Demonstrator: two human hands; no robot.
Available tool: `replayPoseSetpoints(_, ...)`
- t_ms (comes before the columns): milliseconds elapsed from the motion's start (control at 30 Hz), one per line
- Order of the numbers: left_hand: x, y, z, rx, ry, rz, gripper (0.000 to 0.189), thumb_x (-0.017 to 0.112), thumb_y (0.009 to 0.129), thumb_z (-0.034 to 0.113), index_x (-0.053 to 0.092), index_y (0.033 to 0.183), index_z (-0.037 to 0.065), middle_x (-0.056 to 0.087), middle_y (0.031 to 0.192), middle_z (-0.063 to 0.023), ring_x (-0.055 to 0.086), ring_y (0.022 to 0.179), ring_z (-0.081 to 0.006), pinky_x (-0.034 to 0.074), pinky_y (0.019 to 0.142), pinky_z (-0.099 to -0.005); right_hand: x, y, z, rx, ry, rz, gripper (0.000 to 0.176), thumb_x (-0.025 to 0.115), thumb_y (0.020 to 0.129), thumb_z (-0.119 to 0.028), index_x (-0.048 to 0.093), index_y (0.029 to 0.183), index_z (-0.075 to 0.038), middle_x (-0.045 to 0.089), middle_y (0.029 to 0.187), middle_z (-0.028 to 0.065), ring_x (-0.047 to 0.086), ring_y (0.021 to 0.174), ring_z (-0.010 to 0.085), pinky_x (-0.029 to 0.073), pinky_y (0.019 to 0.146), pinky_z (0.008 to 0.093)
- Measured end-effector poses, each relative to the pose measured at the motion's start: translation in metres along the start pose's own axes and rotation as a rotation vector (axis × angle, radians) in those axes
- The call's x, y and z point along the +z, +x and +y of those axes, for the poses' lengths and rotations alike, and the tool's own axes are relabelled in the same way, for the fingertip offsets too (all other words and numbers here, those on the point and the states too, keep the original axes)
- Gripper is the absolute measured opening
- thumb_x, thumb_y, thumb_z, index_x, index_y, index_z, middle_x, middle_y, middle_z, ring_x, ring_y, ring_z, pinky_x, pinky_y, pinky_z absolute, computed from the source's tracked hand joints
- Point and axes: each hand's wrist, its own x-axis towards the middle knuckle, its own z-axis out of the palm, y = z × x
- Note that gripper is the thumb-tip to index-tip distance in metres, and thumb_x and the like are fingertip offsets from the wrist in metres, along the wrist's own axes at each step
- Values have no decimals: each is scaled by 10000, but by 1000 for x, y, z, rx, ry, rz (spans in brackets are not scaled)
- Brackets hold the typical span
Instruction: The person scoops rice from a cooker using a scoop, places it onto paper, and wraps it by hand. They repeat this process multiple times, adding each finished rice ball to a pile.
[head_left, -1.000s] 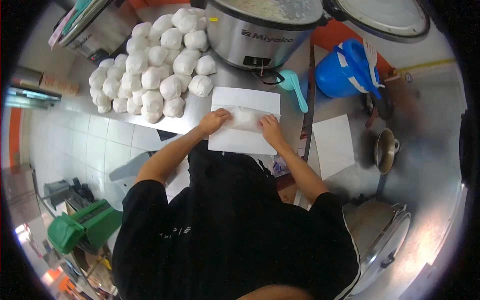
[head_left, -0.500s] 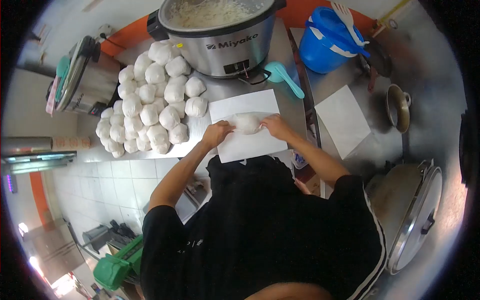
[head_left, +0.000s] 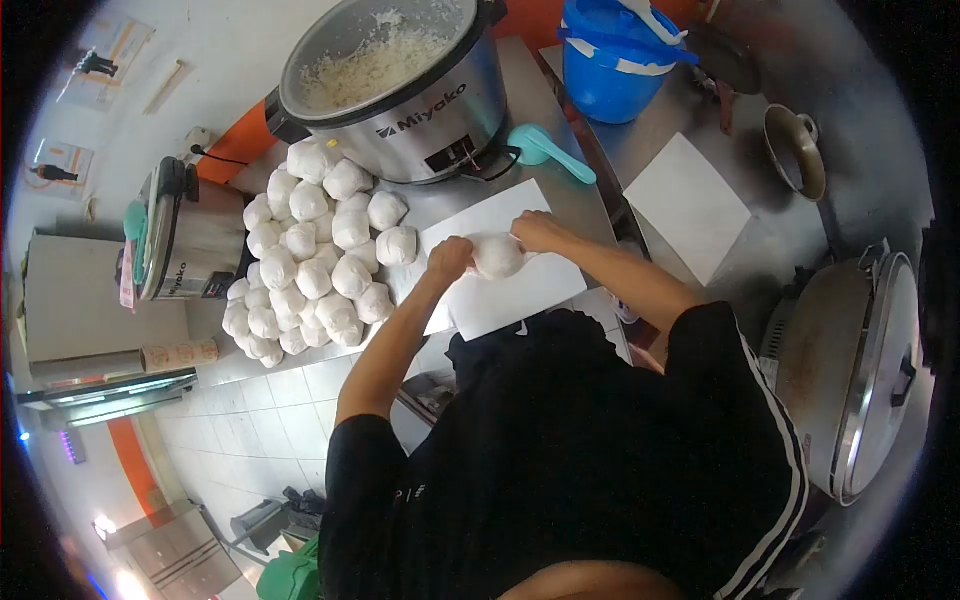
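Note:
A round white wrapped bundle lies over the white paper sheets on the steel table. My left hand is closed on the bundle's left end, and my right hand is closed on its right end, where the wrapping looks gathered. Left of the sheets, many similar white bundles are heaped together. Behind them stands an open Miyako cooker with white rice inside. A turquoise scoop rests beside the cooker.
On the right-hand steel counter are a blue bucket, another white sheet, a small pan and a large lidded pot. A second cooker stands at the back left. A paper roll is at the left.
The view has turned and shifted. The bundle between my hands looks rounder and more compact, and its gripped ends are drawn in closer.

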Motion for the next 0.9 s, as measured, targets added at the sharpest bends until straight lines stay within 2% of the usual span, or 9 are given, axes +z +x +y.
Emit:
replayPoseSetpoints(100, 9, -31, 27, -166, -149, 86, 136, 538, 820, 103, 612, 822, -11, 639, 824, -251, 628, 781, -439, 511, 696, -504, 25, -20, 2, -41, 81, 171, 146, 602, 793, -115, 642, 910, -38, 619, 931, 191, 617, 881, 379, 502, 777, 463)
replayPoseSetpoints(200, 34, -42, 47, -232, -250, 286, 103, 515, 818, 58, 550, 848, -35, 622, 819, -263, 619, 777, -434, 495, 680, -512, 49, -34, -16, 196, 243, 365, 164, 515, 836, -88, 590, 962, -15, 607, 943, 196, 610, 863, 396, 491, 768, 480)
replayPoseSetpoints(267, 51, -46, 49, -255, -312, 320, 87, 502, 817, 34, 525, 860, -37, 614, 819, -266, 615, 779, -429, 486, 669, -516, 54, -46, -23, 177, 264, 377, 179, 503, 849, -93, 557, 987, 5, 595, 942, 206, 601, 872, 396, 484, 781, 479)
replayPoseSetpoints(400, 54, -55, 45, -185, -499, 296, 139, 482, 804, -1, 479, 934, -50, 609, 725, -244, 615, 702, -432, 493, 630, -494, 76, -67, -26, -8, 277, 528, 165, 465, 882, -92, 526, 970, 34, 557, 958, 231, 578, 894, 395, 471, 804, 473)
replayPoseSetpoints(567, 28, -46, 39, -167, -667, 163, 206, 483, 818, 6, 437, 1017, -17, 585, 596, -196, 621, 600, -404, 513, 588, -440, 79, -72, -25, 102, 435, 407, 210, 435, 905, -89, 515, 1055, 34, 530, 996, 227, 553, 933, 379, 459, 807, 470)
replayPoseSetpoints(700, 14, -42, 49, -186, -886, 259, 208, 507, 875, 39, 466, 1078, 37, 627, 774, -191, 638, 666, -353, 514, 624, -394, 89, -74, -16, -65, 164, 462, 278, 407, 927, -88, 459, 1168, 40, 519, 998, 232, 520, 996, 383, 439, 838, 463)
replayPoseSetpoints(800, 27, -28, 72, -169, -691, 594, 197, 550, 886, 66, 497, 1073, 38, 617, 803, -167, 629, 689, -291, 500, 615, -369, 94, -73, -21, -46, 162, 470, 299, 424, 914, -72, 450, 1178, 65, 500, 1043, 236, 501, 1013, 402, 419, 872, 463)
replayPoseSetpoints(833, 24, -24, 87, -320, -885, 593, 217, 577, 885, 98, 505, 1070, 12, 608, 805, -176, 623, 699, -286, 496, 620, -378, 95, -75, -22, 2, 279, 510, 300, 441, 898, -61, 460, 1165, 73, 492, 1066, 232, 498, 1007, 403, 415, 877, 464)
replayPoseSetpoints(900, 43, -5, 97, -465, -672, 735, 481, 690, 832, 338, 523, 1078, -40, 624, 794, -178, 634, 680, -231, 499, 583, -352, 97, -75, -26, 55, 510, 568, 302, 474, 865, -39, 479, 1139, 90, 476, 1113, 226, 493, 996, 406, 409, 887, 464)
